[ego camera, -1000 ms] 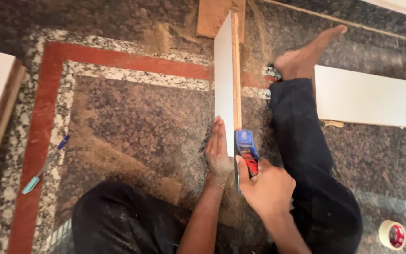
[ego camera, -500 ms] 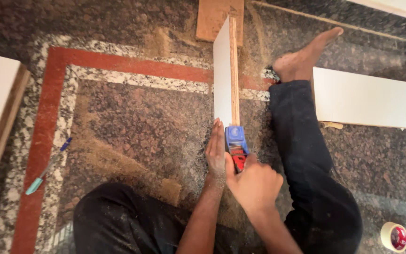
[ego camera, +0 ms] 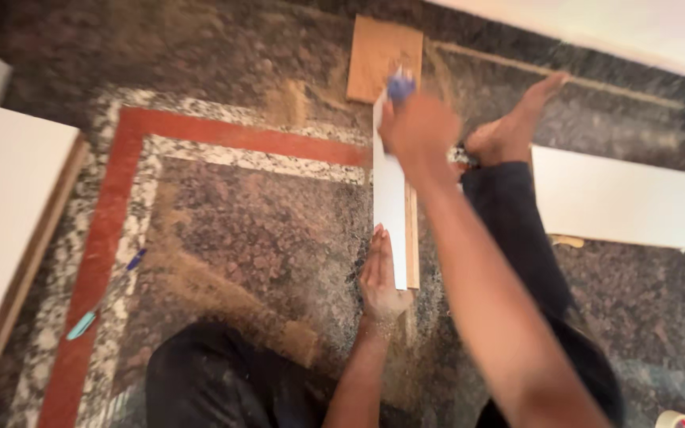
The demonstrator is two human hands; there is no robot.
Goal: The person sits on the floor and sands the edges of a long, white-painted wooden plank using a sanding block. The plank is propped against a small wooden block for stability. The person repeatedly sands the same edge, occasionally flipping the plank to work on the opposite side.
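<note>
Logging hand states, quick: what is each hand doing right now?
Left hand: open, flat against the white board strip.
Right hand: closed on a blue tool at the strip's far end.

A pen lies on the stone floor near its red border. White boards rest at the left and right. A tape roll sits at the bottom right corner.

Smooth white laminate faces the raw-edged wooden board, standing on polished speckled granite floor.
</note>
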